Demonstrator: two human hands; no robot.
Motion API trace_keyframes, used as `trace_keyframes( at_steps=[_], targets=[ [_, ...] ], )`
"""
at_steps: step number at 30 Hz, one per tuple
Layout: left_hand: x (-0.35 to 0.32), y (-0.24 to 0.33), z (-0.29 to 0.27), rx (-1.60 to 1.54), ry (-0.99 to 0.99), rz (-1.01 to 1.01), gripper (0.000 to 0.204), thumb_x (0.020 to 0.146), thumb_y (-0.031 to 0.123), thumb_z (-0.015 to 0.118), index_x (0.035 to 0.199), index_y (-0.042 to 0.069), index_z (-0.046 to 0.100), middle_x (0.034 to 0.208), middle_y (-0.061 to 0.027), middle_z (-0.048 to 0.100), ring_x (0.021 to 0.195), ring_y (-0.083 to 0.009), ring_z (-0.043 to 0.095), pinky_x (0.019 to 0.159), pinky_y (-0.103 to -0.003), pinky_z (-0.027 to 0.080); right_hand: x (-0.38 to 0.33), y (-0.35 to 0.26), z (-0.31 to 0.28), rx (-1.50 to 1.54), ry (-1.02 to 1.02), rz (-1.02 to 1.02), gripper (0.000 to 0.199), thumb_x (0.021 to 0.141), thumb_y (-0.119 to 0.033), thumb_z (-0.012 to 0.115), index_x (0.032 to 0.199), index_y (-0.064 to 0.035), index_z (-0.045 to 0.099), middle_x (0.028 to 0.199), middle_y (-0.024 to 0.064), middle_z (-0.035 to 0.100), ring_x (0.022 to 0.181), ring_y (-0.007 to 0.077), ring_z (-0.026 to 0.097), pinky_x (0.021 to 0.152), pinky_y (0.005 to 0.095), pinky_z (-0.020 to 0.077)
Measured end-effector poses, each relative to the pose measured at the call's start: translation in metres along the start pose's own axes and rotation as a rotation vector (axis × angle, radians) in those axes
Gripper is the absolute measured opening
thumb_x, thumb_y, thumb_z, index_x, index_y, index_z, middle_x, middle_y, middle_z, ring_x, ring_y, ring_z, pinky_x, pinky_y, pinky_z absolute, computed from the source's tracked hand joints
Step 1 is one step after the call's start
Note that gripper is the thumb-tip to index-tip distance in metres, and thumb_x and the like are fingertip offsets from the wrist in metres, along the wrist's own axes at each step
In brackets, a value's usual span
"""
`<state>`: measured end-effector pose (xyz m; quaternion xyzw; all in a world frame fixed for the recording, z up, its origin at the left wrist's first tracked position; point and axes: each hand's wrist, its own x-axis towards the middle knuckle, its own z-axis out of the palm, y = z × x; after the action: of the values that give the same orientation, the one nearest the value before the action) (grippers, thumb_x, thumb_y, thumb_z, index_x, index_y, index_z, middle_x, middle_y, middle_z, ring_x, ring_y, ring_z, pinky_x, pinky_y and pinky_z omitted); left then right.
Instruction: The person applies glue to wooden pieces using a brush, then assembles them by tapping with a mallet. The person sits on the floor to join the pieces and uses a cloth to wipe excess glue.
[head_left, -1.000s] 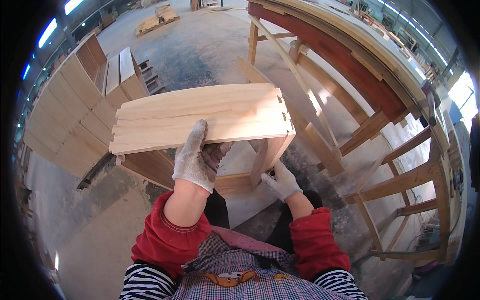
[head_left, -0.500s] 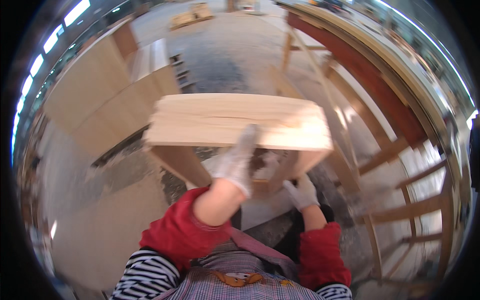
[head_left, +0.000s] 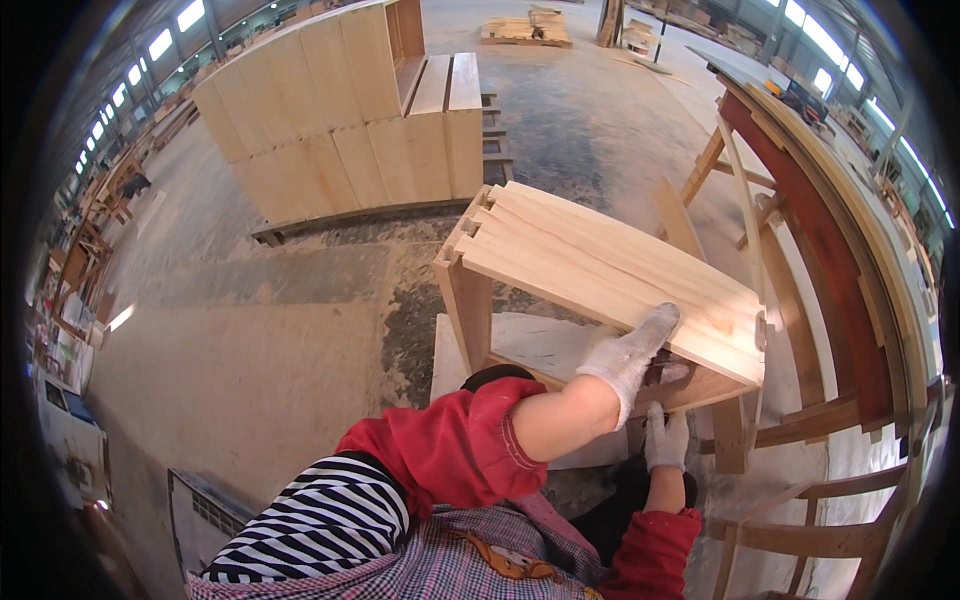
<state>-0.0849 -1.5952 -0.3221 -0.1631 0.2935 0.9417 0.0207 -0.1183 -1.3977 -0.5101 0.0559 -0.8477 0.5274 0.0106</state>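
Note:
A pale wooden drawer box (head_left: 610,265) stands in front of me, its broad plank face up and notched joints showing at its left end. My left hand (head_left: 635,360), in a whitish glove, grips the near edge of that plank toward the right end. Its thumb lies on the top face; the fingers go underneath, partly hidden. Just below, my right hand (head_left: 667,438), gloved too, holds the lower edge of the box's right end panel; some of its fingertips are hidden. Under the box lies a white sheet or board (head_left: 540,340).
Stacked pale wood cabinets (head_left: 340,150) stand at the far left on a low support. Along the right runs a long workbench (head_left: 840,260) with a reddish side. Wooden frame pieces (head_left: 810,540) stand at the lower right. A lumber pile (head_left: 525,28) sits far back.
My view has swung left, so the whole scene sits farther right and appears rotated. The left hand has shifted along the plank toward its right end. The right hand stays low at the box.

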Motion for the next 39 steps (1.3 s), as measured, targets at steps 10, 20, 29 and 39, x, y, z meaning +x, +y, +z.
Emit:
trace_keyframes(
  at_steps=[10, 20, 29, 39],
  targets=[
    [-0.005, 0.005, 0.001, -0.013, -0.021, -0.057, 0.046, 0.086, 0.033, 0.071, 0.117, 0.002, 0.057, 0.105, -0.0077, 0.062, 0.092, -0.0184, 0.061, 0.077, -0.032, 0.056, 0.0, 0.002, 0.001, -0.114, 0.033, 0.036, 0.039, 0.094, -0.029, 0.055, 0.117, 0.0033, 0.055, 0.108, 0.0229, 0.063, 0.101, 0.0363, 0.06, 0.088, 0.0406, 0.0461],
    [-0.008, 0.006, -0.004, -0.068, -0.009, -0.056, 0.045, 0.086, 0.028, 0.072, 0.119, 0.002, 0.055, 0.105, -0.0073, 0.062, 0.091, -0.0202, 0.061, 0.074, -0.034, 0.058, 0.0, 0.004, 0.003, -0.162, 0.038, -0.005, 0.039, 0.094, -0.029, 0.053, 0.118, 0.0017, 0.056, 0.112, 0.0244, 0.061, 0.105, 0.0389, 0.058, 0.089, 0.0422, 0.0452],
    [-0.015, 0.014, -0.021, 0.094, -0.089, -0.093, 0.046, 0.087, 0.036, 0.07, 0.117, 0.004, 0.057, 0.102, -0.0067, 0.062, 0.09, -0.0185, 0.061, 0.072, -0.031, 0.055, -0.001, -0.007, 0.002, -0.115, 0.017, -0.021, 0.038, 0.095, -0.026, 0.054, 0.121, 0.0014, 0.055, 0.11, 0.0214, 0.062, 0.105, 0.0344, 0.059, 0.092, 0.039, 0.0439],
    [-0.055, 0.122, -0.103, 1.109, -0.1, 1.328, 0.019, 0.09, 0.001, 0.049, 0.108, 0.001, 0.057, 0.095, -0.0069, 0.062, 0.078, -0.012, 0.056, 0.069, -0.026, 0.047, -0.002, -0.012, -0.017, -0.041, -0.084, 0.166, 0.037, 0.09, -0.02, 0.059, 0.121, 0.0001, 0.056, 0.111, 0.0169, 0.063, 0.103, 0.0252, 0.06, 0.091, 0.0353, 0.0445]
  ],
)
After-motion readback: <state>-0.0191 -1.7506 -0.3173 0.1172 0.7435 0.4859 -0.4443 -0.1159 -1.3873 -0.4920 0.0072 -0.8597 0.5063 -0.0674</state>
